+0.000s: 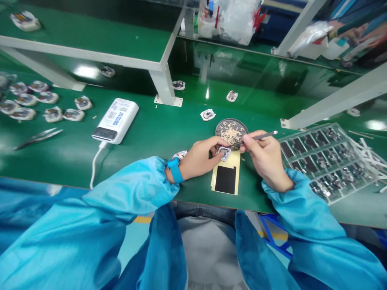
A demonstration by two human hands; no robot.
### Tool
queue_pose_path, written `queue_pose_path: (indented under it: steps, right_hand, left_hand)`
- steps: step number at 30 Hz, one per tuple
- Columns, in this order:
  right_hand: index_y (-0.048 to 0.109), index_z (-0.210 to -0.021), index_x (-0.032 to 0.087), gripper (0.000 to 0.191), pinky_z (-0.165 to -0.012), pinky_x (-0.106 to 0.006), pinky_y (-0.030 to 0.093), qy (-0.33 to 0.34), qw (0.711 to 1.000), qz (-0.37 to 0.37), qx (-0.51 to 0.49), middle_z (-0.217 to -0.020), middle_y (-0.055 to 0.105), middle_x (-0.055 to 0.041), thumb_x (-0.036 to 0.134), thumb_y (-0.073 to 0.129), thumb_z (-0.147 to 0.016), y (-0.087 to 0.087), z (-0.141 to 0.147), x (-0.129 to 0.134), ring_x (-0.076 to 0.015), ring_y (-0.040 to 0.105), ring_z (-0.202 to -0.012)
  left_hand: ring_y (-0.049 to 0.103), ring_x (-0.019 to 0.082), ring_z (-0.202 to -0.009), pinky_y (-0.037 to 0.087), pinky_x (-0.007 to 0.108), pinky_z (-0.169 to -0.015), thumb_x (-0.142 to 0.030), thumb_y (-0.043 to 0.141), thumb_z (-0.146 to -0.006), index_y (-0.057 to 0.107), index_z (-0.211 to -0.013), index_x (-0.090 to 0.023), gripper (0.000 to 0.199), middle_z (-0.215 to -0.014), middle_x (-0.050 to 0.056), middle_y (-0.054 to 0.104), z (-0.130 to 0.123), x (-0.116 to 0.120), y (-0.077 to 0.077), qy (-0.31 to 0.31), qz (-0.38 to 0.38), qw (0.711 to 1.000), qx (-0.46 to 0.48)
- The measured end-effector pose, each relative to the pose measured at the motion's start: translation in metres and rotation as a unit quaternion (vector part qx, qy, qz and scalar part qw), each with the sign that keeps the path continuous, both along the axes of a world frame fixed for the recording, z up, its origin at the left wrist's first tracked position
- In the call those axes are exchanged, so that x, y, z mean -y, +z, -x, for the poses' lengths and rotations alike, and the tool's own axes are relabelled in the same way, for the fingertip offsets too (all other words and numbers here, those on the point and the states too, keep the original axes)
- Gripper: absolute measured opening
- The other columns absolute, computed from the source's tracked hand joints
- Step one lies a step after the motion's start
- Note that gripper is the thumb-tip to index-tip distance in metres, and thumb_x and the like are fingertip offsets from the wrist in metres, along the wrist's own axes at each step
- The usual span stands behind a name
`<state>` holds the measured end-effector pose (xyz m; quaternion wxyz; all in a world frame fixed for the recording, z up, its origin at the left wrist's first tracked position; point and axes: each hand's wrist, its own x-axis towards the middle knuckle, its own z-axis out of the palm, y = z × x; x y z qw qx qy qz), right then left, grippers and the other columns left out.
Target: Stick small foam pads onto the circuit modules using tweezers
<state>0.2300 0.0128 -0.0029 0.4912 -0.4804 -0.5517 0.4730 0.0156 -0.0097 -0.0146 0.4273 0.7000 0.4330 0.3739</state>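
Observation:
My left hand (202, 158), with a blue band at the wrist, is closed on a small white device housing (224, 153) whose inner parts face up. My right hand (263, 157) pinches slim dark tweezers (260, 137) like a pen, their tip at the housing's upper edge. Just behind both hands sits a round dark dish (220, 125) full of tiny beige and dark pieces. Below the held housing lies a yellow sheet (237, 177) with a black rectangle (225, 180) on it. Another housing (180, 154) is partly hidden behind my left wrist.
At left are several housings (53, 114), metal tweezers (39, 138) and a white power-bank-like box (116, 121) with a cable (94, 167). To the right stands a clear compartment tray (329, 161) of metal parts. Shelf legs (165, 82) rise behind; another person's hand (364, 38) shows beyond.

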Motion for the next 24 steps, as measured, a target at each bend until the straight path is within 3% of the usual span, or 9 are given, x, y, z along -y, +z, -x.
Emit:
queue_pose_path:
  steps: [3, 6, 10, 13, 15, 16, 20, 21, 24]
  right_hand:
    - [0.065, -0.087, 0.019, 0.031, -0.056, -0.024, 0.055, 0.013, 0.997, 0.059, -0.049, -0.065, 0.068, 0.0018, 0.043, 0.083, -0.080, -0.004, 0.001, -0.005, -0.0119, 0.066, -0.057]
    - [0.060, -0.085, 0.020, 0.040, -0.054, -0.025, 0.054, 0.009, 0.996, 0.063, -0.063, -0.067, 0.066, 0.0018, 0.055, 0.078, -0.081, 0.005, -0.002, -0.009, -0.0115, 0.063, -0.053]
    - [0.047, -0.076, 0.023, 0.052, -0.053, -0.029, 0.054, -0.039, 0.999, -0.024, -0.019, -0.069, 0.060, 0.0003, 0.072, 0.049, -0.094, 0.030, -0.022, -0.010, -0.0132, 0.060, -0.055]
    - [0.047, -0.076, 0.023, 0.051, -0.047, -0.029, 0.045, -0.139, 0.985, -0.083, 0.058, -0.062, 0.050, 0.0024, 0.070, 0.042, -0.098, 0.047, -0.061, -0.001, -0.0121, 0.048, -0.047]
    - [0.057, -0.077, 0.022, 0.047, -0.047, -0.027, 0.036, -0.219, 0.954, -0.090, 0.185, -0.055, 0.042, 0.0039, 0.065, 0.051, -0.096, 0.054, -0.100, 0.009, -0.0110, 0.038, -0.045]
    - [0.062, -0.076, 0.021, 0.044, -0.050, -0.028, 0.036, -0.249, 0.924, -0.082, 0.279, -0.056, 0.045, 0.0027, 0.061, 0.059, -0.093, 0.056, -0.122, 0.014, -0.0116, 0.040, -0.048]
    - [0.073, -0.082, 0.018, 0.026, -0.059, -0.032, 0.035, -0.284, 0.773, 0.054, 0.564, -0.063, 0.056, -0.0023, 0.044, 0.073, -0.082, 0.049, -0.205, 0.032, -0.0159, 0.048, -0.058]
    - [0.075, -0.084, 0.018, 0.026, -0.060, -0.033, 0.035, -0.282, 0.753, 0.090, 0.588, -0.064, 0.058, -0.0031, 0.043, 0.073, -0.081, 0.044, -0.220, 0.034, -0.0170, 0.050, -0.059]
    - [0.075, -0.082, 0.018, 0.037, -0.062, -0.034, 0.038, -0.267, 0.727, 0.178, 0.607, -0.061, 0.059, -0.0041, 0.055, 0.074, -0.078, 0.033, -0.247, 0.037, -0.0198, 0.055, -0.062]
  left_hand:
    - [0.060, 0.010, -0.068, 0.047, 0.022, -0.067, -0.017, 0.063, -0.090, 0.067, -0.116, -0.021, 0.027, -0.080, -0.001, 0.068, 0.003, 0.000, 0.000, -0.001, -0.041, 0.998, -0.042]
    - [0.061, 0.010, -0.068, 0.048, 0.021, -0.066, -0.021, 0.066, -0.089, 0.068, -0.113, -0.021, 0.024, -0.082, 0.000, 0.070, 0.003, -0.003, -0.003, 0.014, -0.011, 1.000, -0.021]
    - [0.069, 0.013, -0.075, 0.053, 0.022, -0.065, -0.030, 0.075, -0.085, 0.067, -0.109, -0.018, 0.028, -0.095, 0.006, 0.073, 0.001, -0.007, -0.004, 0.035, 0.093, 0.994, 0.046]
    - [0.073, 0.016, -0.080, 0.057, 0.023, -0.067, -0.033, 0.080, -0.081, 0.064, -0.110, -0.017, 0.037, -0.103, 0.009, 0.074, 0.002, -0.008, 0.000, 0.041, 0.143, 0.986, 0.073]
    - [0.075, 0.017, -0.079, 0.058, 0.024, -0.066, -0.032, 0.082, -0.078, 0.061, -0.113, -0.018, 0.043, -0.108, 0.009, 0.073, 0.002, -0.009, 0.003, 0.035, 0.168, 0.981, 0.091]
    - [0.075, 0.017, -0.078, 0.058, 0.023, -0.064, -0.031, 0.083, -0.077, 0.060, -0.115, -0.018, 0.046, -0.108, 0.009, 0.073, 0.003, -0.009, 0.005, 0.030, 0.178, 0.978, 0.102]
    - [0.074, 0.018, -0.074, 0.054, 0.022, -0.053, -0.032, 0.083, -0.078, 0.059, -0.125, -0.018, 0.055, -0.103, 0.009, 0.074, 0.003, -0.011, 0.007, -0.004, 0.204, 0.971, 0.123]
    - [0.074, 0.018, -0.073, 0.054, 0.022, -0.053, -0.034, 0.082, -0.078, 0.062, -0.123, -0.018, 0.052, -0.101, 0.009, 0.074, 0.003, -0.011, 0.007, -0.014, 0.208, 0.971, 0.116]
    - [0.072, 0.016, -0.069, 0.058, 0.024, -0.060, -0.039, 0.082, -0.080, 0.071, -0.110, -0.015, 0.039, -0.095, 0.008, 0.075, 0.004, -0.011, 0.006, -0.036, 0.211, 0.973, 0.085]
